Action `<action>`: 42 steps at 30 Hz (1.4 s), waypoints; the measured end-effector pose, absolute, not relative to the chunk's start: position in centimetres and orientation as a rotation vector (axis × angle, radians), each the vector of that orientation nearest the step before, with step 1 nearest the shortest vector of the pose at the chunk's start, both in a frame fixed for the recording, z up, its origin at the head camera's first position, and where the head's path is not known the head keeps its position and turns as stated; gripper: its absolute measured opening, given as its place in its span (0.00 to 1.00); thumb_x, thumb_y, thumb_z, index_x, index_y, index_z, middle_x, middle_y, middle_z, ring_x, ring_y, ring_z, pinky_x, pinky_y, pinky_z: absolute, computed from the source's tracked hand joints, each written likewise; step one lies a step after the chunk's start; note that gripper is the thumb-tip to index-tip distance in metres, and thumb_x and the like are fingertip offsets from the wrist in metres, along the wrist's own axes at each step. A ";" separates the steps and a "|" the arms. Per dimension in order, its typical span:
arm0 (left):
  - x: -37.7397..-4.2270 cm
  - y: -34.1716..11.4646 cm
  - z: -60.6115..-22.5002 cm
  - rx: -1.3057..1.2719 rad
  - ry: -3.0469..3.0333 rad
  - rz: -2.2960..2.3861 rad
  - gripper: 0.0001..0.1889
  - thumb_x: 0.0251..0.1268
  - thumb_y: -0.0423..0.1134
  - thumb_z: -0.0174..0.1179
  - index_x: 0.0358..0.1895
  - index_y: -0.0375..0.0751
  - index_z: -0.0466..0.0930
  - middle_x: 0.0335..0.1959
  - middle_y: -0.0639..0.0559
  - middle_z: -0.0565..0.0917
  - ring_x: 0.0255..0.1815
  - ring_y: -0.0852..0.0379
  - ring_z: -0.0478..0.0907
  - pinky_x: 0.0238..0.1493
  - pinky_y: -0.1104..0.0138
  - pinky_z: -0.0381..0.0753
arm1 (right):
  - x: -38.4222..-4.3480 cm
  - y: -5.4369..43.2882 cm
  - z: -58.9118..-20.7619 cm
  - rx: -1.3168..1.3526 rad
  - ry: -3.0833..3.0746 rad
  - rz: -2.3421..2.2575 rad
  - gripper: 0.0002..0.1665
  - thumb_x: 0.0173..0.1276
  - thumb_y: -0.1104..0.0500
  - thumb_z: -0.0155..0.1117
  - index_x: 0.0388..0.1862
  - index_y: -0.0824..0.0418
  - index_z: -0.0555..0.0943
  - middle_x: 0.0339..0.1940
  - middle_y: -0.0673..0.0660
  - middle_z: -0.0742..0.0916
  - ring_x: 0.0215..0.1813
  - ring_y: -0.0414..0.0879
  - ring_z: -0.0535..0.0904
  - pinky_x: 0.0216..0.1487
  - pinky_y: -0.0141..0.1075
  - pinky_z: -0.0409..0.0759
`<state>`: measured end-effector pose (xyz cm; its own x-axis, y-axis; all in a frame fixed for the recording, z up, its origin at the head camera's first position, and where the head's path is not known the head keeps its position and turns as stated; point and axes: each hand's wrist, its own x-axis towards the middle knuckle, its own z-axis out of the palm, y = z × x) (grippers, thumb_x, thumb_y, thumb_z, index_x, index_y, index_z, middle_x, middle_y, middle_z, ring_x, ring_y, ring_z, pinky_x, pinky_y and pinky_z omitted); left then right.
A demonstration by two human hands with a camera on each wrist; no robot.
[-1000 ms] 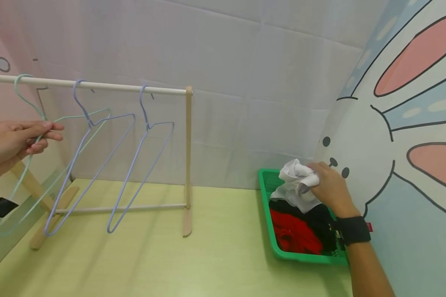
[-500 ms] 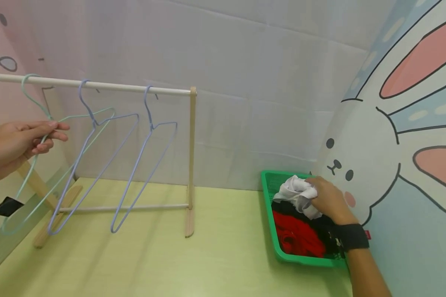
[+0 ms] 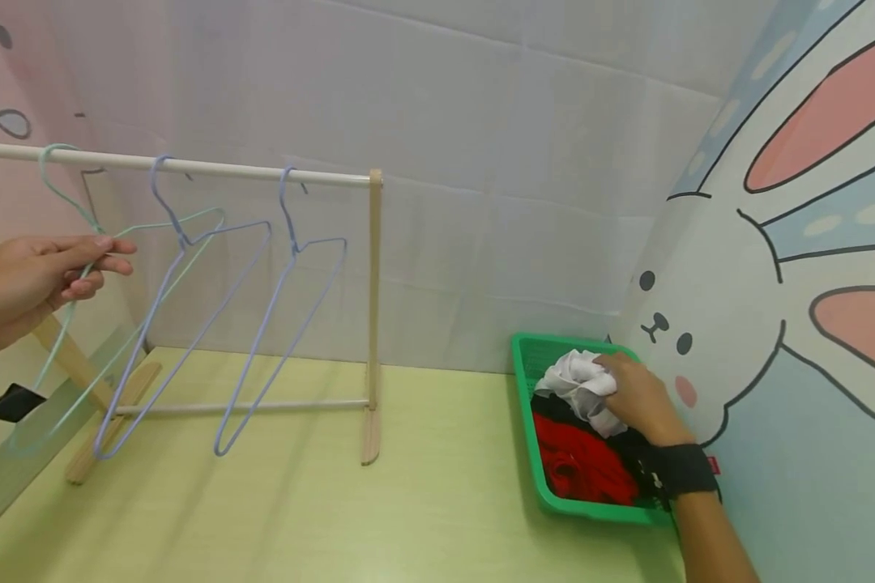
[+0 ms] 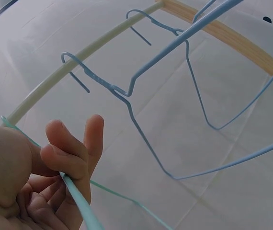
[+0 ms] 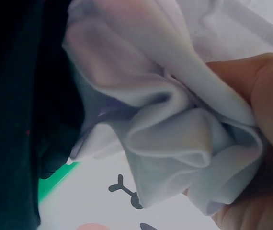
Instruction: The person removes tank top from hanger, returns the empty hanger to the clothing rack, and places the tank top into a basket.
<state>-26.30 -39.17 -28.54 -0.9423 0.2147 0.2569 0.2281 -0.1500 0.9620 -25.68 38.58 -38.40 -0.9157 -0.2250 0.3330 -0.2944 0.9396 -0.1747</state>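
On the left in the head view, my left hand [image 3: 44, 275] pinches a mint green clothes hanger [image 4: 82, 205] near its neck; its hook stays over the rail [image 3: 222, 168] of the garment rack. Two lilac-blue hangers, the nearer one [image 4: 147, 136] and one further right [image 3: 251, 352], hang beside it. At the right, my right hand [image 3: 642, 397] grips a crumpled white garment [image 3: 576, 380] low over the green basket [image 3: 531, 453]. In the right wrist view, thumb and fingers hold the garment's bunched folds [image 5: 170, 139]. Its full shape is hidden.
Red clothing [image 3: 583, 461] and black clothing [image 3: 638, 461] lie in the basket. The rack's wooden upright [image 3: 374, 291] and foot [image 3: 370, 437] stand on the pale yellow table [image 3: 437, 502]. A rabbit-print wall [image 3: 714, 300] rises close beside the basket.
My right hand has come down with the white garment, from above the basket's rim to lower over the other clothes. The left hand keeps its grip on the hanger.
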 end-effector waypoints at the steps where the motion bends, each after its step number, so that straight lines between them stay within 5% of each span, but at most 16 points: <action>1: -26.2 -39.2 -28.5 -0.511 -2.050 -2.310 0.18 0.90 0.32 0.45 0.54 0.38 0.89 0.40 0.46 0.92 0.21 0.57 0.65 0.23 0.69 0.68 | -25.7 38.6 -38.5 0.388 -2.785 0.312 0.29 0.54 0.75 0.67 0.59 0.73 0.82 0.50 0.71 0.86 0.44 0.65 0.82 0.45 0.65 0.83; 12: -25.3 -39.6 -27.7 -0.325 -2.299 -2.085 0.17 0.90 0.38 0.49 0.54 0.50 0.91 0.40 0.54 0.92 0.23 0.53 0.56 0.35 0.71 0.71 | -25.7 38.9 -39.3 0.388 -2.887 0.276 0.27 0.55 0.75 0.68 0.58 0.74 0.83 0.49 0.72 0.86 0.47 0.67 0.83 0.53 0.68 0.83; 27: -25.4 -39.6 -27.7 -0.344 -2.247 -2.117 0.17 0.89 0.37 0.50 0.53 0.46 0.92 0.40 0.51 0.92 0.21 0.54 0.58 0.27 0.68 0.68 | -25.6 39.1 -40.0 0.432 -2.866 0.266 0.24 0.56 0.74 0.72 0.54 0.73 0.84 0.45 0.69 0.87 0.43 0.63 0.82 0.51 0.64 0.83; 32: -25.2 -39.5 -27.6 -0.321 -2.325 -2.035 0.17 0.90 0.39 0.49 0.52 0.51 0.92 0.40 0.54 0.92 0.23 0.53 0.56 0.32 0.70 0.70 | -25.5 39.2 -40.3 0.439 -2.864 0.269 0.25 0.54 0.75 0.72 0.54 0.73 0.84 0.42 0.66 0.86 0.40 0.61 0.81 0.47 0.61 0.83; 35: -25.2 -39.4 -27.6 -0.345 -2.254 -2.114 0.18 0.90 0.36 0.47 0.52 0.48 0.92 0.40 0.53 0.92 0.23 0.54 0.56 0.28 0.66 0.63 | -25.5 39.2 -40.3 0.445 -2.871 0.264 0.25 0.54 0.75 0.72 0.54 0.73 0.84 0.43 0.67 0.86 0.41 0.61 0.82 0.47 0.62 0.83; 39: -25.3 -39.4 -27.7 -0.355 -2.183 -2.172 0.19 0.89 0.33 0.47 0.50 0.46 0.92 0.42 0.52 0.92 0.24 0.56 0.61 0.26 0.63 0.55 | -25.3 39.1 -40.3 0.452 -2.918 0.273 0.25 0.56 0.73 0.74 0.55 0.72 0.83 0.46 0.69 0.86 0.43 0.62 0.82 0.48 0.61 0.83; 42: -25.5 -39.6 -27.9 -0.325 -2.272 -2.043 0.18 0.89 0.35 0.49 0.50 0.50 0.92 0.43 0.56 0.92 0.25 0.59 0.67 0.25 0.64 0.60 | -25.1 39.2 -40.3 0.468 -2.956 0.299 0.27 0.57 0.70 0.76 0.57 0.72 0.81 0.46 0.68 0.85 0.43 0.60 0.80 0.46 0.58 0.83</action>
<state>-25.45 -39.61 -27.89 -0.9753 0.1104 0.1915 0.2021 0.0945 0.9748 -25.06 39.22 -40.34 -0.9428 -0.2912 0.1624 -0.3178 0.9320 -0.1740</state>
